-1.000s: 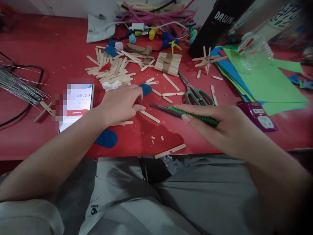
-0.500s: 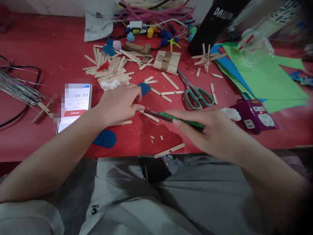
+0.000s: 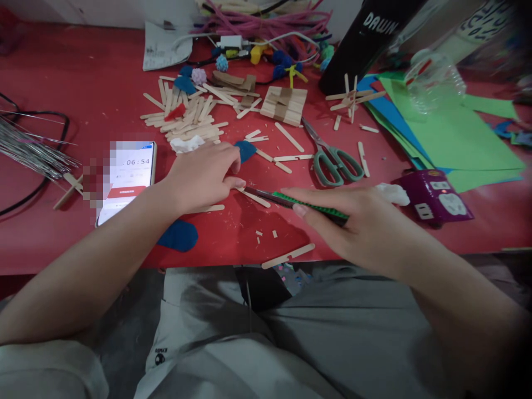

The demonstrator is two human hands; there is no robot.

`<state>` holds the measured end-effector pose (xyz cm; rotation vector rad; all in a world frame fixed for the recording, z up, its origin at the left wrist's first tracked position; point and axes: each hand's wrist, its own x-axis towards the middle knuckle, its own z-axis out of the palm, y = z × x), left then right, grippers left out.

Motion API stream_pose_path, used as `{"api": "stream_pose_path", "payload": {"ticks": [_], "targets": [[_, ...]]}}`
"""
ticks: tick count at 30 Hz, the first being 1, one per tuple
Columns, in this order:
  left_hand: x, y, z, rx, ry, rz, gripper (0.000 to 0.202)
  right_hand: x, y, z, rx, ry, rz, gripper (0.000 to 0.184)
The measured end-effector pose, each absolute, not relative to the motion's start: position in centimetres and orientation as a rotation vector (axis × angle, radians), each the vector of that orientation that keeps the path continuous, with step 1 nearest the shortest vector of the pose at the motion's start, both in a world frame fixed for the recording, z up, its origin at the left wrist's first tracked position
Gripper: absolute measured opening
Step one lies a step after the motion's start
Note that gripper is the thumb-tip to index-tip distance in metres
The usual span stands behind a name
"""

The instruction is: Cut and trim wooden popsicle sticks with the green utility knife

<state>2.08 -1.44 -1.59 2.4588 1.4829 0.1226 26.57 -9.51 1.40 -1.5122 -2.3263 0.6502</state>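
Note:
My right hand (image 3: 344,213) is closed round a green-handled utility knife (image 3: 286,199), its blade pointing left. The blade tip rests on a wooden craft stick (image 3: 256,198) that lies slanted on the red table (image 3: 233,238). My left hand (image 3: 208,172) pins the far end of that stick, with thumb and fingers pressed together over it. Part of the stick is hidden under the fingers. Another craft stick (image 3: 210,209) pokes out below my left wrist. Small wood chips (image 3: 266,234) and a notched stick (image 3: 288,256) lie nearer the table's front edge.
Green-handled scissors (image 3: 337,165) lie beyond the knife. A pile of craft sticks (image 3: 193,119) spreads behind my left hand. A phone (image 3: 128,180) is at left, a purple box (image 3: 434,197) at right. Coloured paper (image 3: 449,127) and a black bottle (image 3: 361,47) stand farther back.
The timer on the phone has gone from 06:53 to 06:54. Both hands, the knife and the stick have hardly moved.

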Motion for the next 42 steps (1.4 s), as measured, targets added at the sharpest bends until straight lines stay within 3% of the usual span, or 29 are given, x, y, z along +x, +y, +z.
{"api": "stream_pose_path", "payload": {"ticks": [19, 30, 42], "targets": [[2.1, -1.5, -1.6, 2.449, 1.483, 0.127, 0.02, 26.3, -9.6, 1.4, -1.495, -2.338, 0.604, 0.038], [2.1, -1.4, -1.6, 2.451, 1.487, 0.124, 0.02, 25.5, -10.6, 1.5, -1.468, -2.518, 0.372, 0.042], [2.2, -1.3, -1.4, 2.433, 1.488, 0.108, 0.018, 24.6, -10.4, 2.7, -1.534, -2.646, 0.306, 0.031]]}}
